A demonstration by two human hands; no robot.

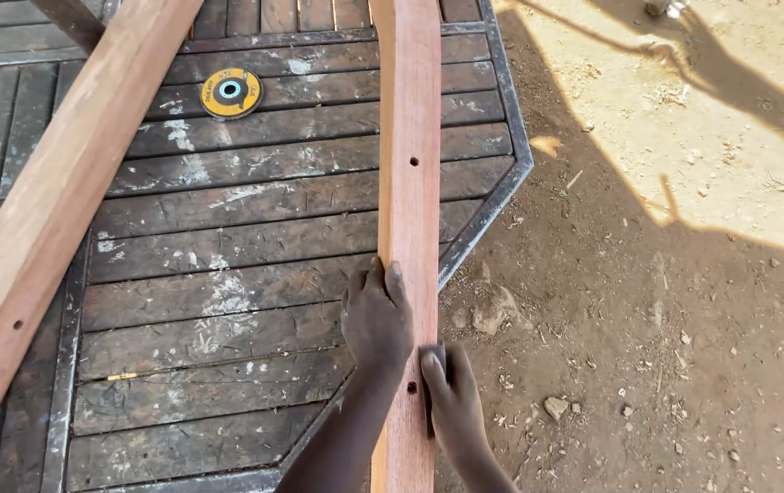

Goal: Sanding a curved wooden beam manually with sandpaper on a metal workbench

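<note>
the left hand lies wrapped over the left edge of a long, reddish-brown planed wooden rail, fingers curled on its top face, clamped on the wood. the right hand sits just below it on the rail's right edge, closed around what looks like a small dark pad or block pressed to the wood; what it is cannot be told for sure. the two hands are close together, not touching.

the rail runs from the bottom of the view up and away, resting across a dark, paint-spattered slatted wooden counter with a metal frame. small drilled holes show in the rail, one beside the right thumb and one further up.

left of the rail, a second, paler wooden rail crosses the counter on a slant. also left of the rail, well apart, a yellow round abrasive disc lies flat. right of the rail is bare dirt ground with stones.

the rail's near end appears to overhang the counter edge, so in my judgement heavy pressure there could tip or slide it. fingers over the edge could catch splinters, and a slip could drop the rail into the grit.
</note>
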